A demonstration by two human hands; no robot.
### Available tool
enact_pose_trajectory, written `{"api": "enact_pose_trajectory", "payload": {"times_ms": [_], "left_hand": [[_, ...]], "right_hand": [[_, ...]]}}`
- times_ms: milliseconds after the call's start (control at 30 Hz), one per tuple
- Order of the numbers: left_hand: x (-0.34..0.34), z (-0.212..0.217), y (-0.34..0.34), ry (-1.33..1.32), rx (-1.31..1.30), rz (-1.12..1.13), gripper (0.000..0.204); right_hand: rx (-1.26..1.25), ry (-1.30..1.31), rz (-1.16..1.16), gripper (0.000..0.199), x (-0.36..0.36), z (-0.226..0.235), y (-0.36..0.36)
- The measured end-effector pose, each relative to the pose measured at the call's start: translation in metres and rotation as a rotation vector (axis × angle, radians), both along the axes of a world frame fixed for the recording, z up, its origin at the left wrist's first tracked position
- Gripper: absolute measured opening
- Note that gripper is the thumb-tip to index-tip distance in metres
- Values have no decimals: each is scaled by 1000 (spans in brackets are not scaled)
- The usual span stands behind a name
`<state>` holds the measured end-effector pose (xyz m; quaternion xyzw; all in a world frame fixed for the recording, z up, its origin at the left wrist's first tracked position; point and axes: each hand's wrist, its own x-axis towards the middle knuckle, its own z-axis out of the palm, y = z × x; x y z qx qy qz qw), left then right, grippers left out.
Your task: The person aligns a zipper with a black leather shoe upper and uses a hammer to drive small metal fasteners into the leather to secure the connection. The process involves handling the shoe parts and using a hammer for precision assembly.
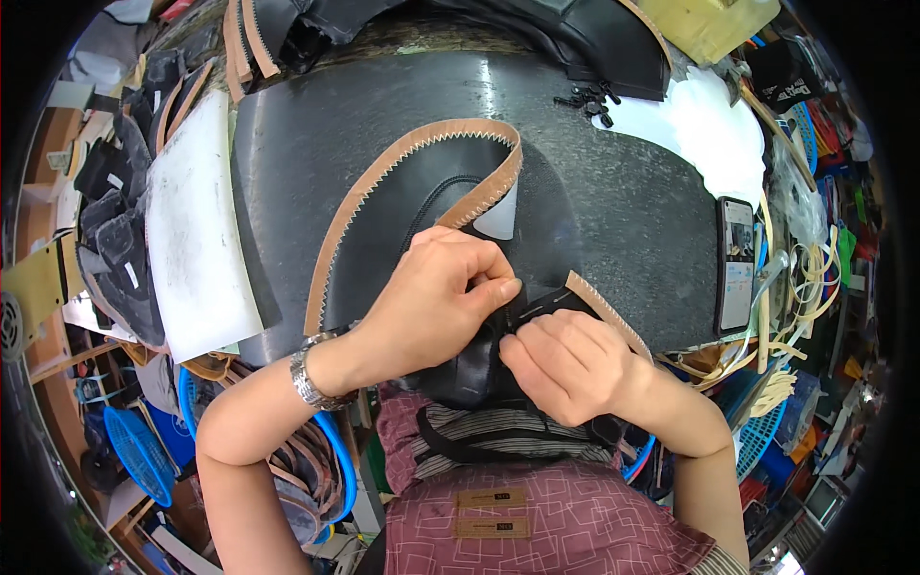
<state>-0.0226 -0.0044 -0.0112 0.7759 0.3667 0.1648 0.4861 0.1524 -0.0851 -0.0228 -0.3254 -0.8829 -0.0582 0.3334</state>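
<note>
Leather piece [471,372] in closed grip, both hands [436,292] [573,364]

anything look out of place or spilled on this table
Mildly: small black parts lie loose in a scatter toward the far right of the black table, as if tipped out. Nothing looks clearly damaged.

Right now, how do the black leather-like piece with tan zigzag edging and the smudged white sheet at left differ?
The left hand and right hand hold the black piece; neither touches the white sheet. The black piece has stitched tan edging; the white sheet shows none. The black piece loops and folds; the white sheet lies spread out. Both overlap the dark work surface.
</note>
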Motion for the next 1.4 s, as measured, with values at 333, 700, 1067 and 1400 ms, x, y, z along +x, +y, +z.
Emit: {"api": "enact_pose_trajectory", "payload": {"times_ms": [333, 700, 1067, 1400], "left_hand": [[-2, -3, 8, -66, -55, -72, 11], [7, -10, 5, -4, 220, 38, 8], [15, 3, 9, 174, 219, -3, 9], [-55, 9, 42, 70, -45, 565, 50]], "right_hand": [[39, -93, -126, 19, 2, 1, -4], [-145, -272, 81, 17, -3, 19, -32], [-896, 379, -591, 49, 52, 9, -53], [-756, 136, -676, 42, 49, 9, -54]]}}
